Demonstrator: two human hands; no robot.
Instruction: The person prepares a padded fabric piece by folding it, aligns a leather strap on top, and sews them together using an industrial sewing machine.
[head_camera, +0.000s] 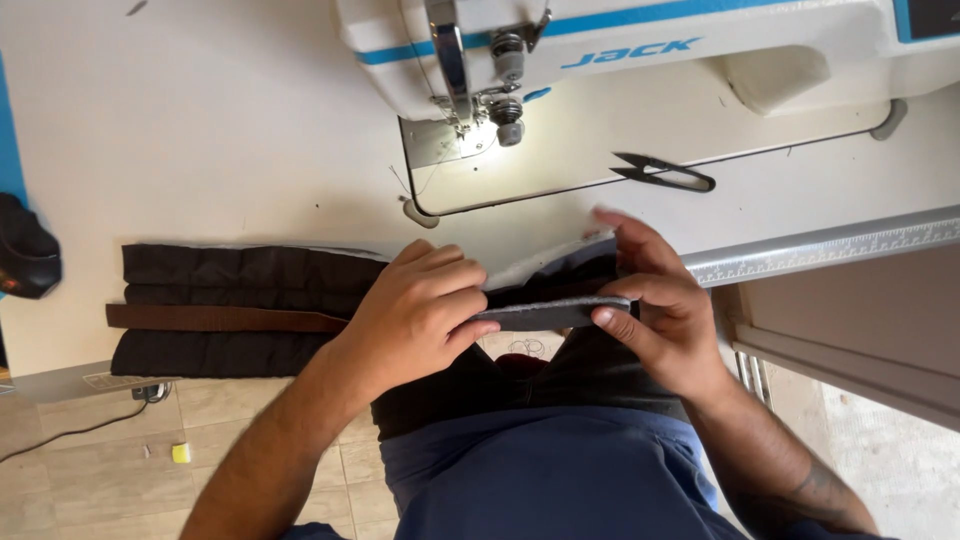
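Two hands, left hand (415, 315) and right hand (665, 305), pinch grey strip (545, 313) (flat, narrow).

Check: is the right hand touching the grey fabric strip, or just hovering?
Touching. The head view shows the right hand pinching the end of the grey fabric strip between thumb and fingers; the left hand grips its other end.

Single head-worn view, taken from above and aimed steeply down and forward across the lap toward the table (200, 150). Close range: both hands at frame centre, sewing machine (620, 50) cropped by the top edge, floor (120, 470) visible at lower left.
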